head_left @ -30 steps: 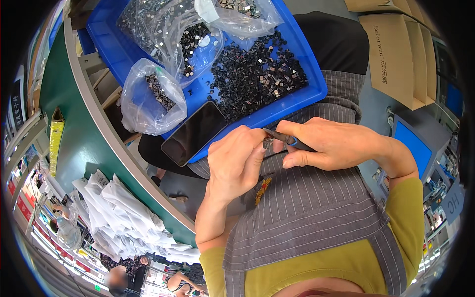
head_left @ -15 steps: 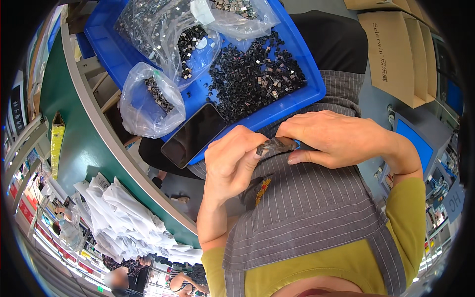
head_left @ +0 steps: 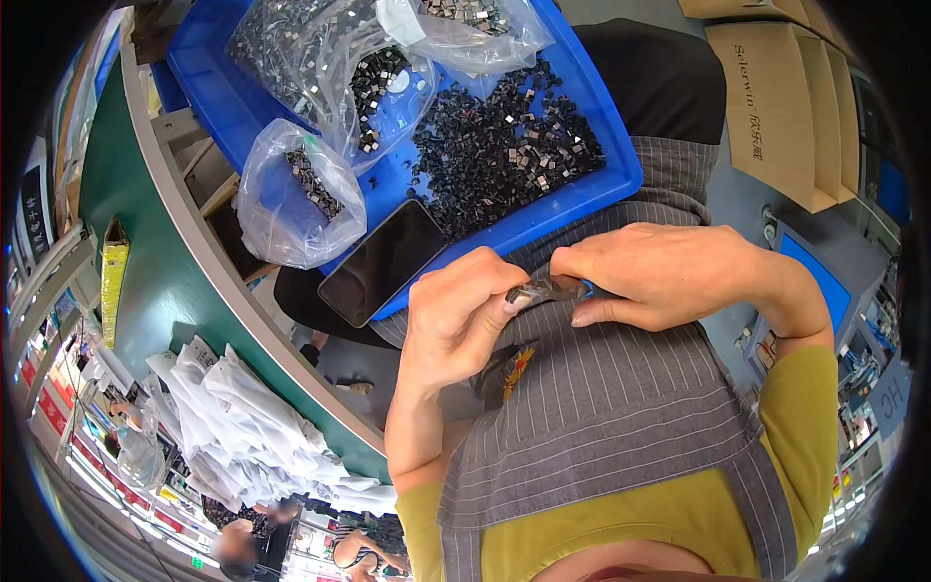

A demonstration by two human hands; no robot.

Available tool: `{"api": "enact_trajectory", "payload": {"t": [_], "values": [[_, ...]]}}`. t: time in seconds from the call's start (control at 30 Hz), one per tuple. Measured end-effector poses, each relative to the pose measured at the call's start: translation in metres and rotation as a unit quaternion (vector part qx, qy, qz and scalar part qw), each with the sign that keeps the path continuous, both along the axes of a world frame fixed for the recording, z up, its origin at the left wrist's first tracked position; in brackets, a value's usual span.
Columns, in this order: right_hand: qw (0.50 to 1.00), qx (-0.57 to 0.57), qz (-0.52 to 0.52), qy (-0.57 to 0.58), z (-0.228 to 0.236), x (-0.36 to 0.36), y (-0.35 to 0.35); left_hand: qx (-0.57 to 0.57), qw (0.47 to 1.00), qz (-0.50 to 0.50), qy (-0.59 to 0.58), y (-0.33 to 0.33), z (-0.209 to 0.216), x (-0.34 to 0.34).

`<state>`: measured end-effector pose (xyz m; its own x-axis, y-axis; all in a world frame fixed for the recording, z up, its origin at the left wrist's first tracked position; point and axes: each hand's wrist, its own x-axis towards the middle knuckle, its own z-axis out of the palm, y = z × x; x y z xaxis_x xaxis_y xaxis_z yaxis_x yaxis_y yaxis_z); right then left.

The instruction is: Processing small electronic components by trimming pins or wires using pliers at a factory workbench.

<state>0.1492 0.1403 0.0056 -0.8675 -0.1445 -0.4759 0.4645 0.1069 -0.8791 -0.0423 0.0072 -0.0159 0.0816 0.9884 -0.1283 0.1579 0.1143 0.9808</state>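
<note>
My left hand (head_left: 451, 315) pinches one end of a small dark, shiny piece (head_left: 549, 289) between thumb and fingers. The fingers of my right hand (head_left: 669, 276) close on its other end, where a bit of blue shows. What exactly the piece is, I cannot make out, as my fingertips cover part of it. Both hands are above my striped grey apron, just in front of a blue plastic tray (head_left: 621, 173). A heap of small black and metallic parts (head_left: 495, 160) lies in the tray. Across the tray's near left corner rests a black smartphone (head_left: 381, 264).
Clear plastic bags (head_left: 335, 78) of small parts fill the tray's far left, and another open bag (head_left: 301, 228) hangs over its left side. Left is a green table (head_left: 160, 262) with white packets (head_left: 242, 412). Brown cardboard (head_left: 766, 112) and a blue-screened monitor (head_left: 815, 276) stand right.
The hands, with the dark piece between them, have shifted very slightly to the right in view. Both grips look the same as before.
</note>
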Motion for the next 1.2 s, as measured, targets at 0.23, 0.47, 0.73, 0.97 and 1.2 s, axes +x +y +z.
{"api": "enact_trajectory", "payload": {"t": [0.23, 0.47, 0.73, 0.97, 1.2], "values": [[0.997, -0.052, -0.052, 0.032, 0.000, -0.002, -0.006, 0.036, 0.998, 0.030, -0.036, 0.001, 0.002, 0.001], [0.993, -0.099, -0.052, 0.031, -0.007, 0.002, -0.014, 0.136, 0.988, 0.052, 0.042, 0.000, -0.003, 0.006], [0.989, -0.120, -0.077, 0.034, -0.001, -0.002, -0.008, 0.206, 0.969, 0.059, 0.126, 0.006, -0.001, 0.002], [0.984, 0.098, -0.094, 0.116, 0.002, 0.001, -0.008, 0.182, 0.973, 0.017, 0.143, 0.006, -0.002, -0.003], [0.973, 0.206, -0.066, 0.086, 0.006, 0.001, -0.007, 0.159, 0.975, 0.004, 0.156, 0.005, -0.001, -0.002]]}}
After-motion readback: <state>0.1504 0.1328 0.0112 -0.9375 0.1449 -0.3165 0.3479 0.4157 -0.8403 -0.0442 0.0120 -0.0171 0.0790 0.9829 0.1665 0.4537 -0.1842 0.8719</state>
